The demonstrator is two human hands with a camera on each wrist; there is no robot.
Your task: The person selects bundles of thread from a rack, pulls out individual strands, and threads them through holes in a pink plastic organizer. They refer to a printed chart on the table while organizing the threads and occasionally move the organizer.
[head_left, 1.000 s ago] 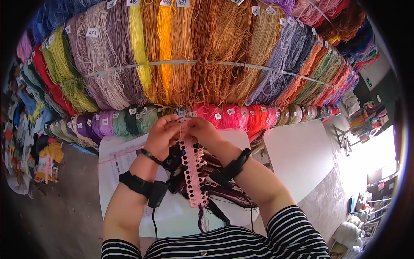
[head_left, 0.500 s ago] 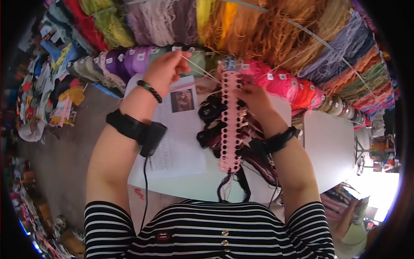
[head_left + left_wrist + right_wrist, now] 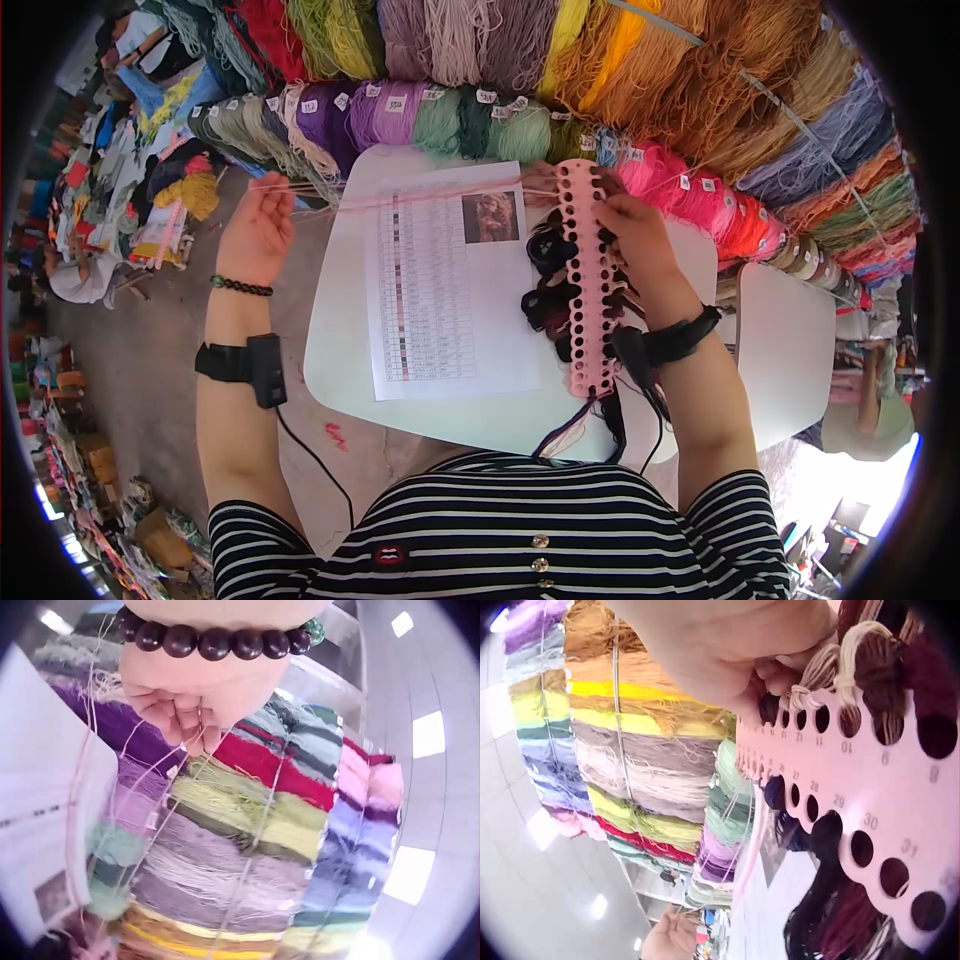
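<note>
In the head view, my left hand [image 3: 265,230] is stretched out to the left, pinching pale pink threads [image 3: 345,202]. They run across to the top of a long pink thread card [image 3: 588,290] with numbered holes along both edges. The left wrist view shows those strands [image 3: 79,784] trailing from curled fingertips. My right hand [image 3: 638,235] grips the card near its upper right edge. Close up, the right fingers [image 3: 769,679] are at the holes, beside a knotted beige thread bundle [image 3: 847,667]. Dark and maroon skeins [image 3: 548,250] hang from other holes.
A printed chart [image 3: 430,300] with a small picture lies on the white table [image 3: 340,330]. Behind it are rows of labelled yarn hanks [image 3: 395,115] in many colours. A second white table [image 3: 785,330] stands to the right. Cables run from both wrist cameras.
My left hand has moved from the card's top far out to the left, drawing the threads out long. The right hand stays at the card, which now appears farther right as the view turned.
</note>
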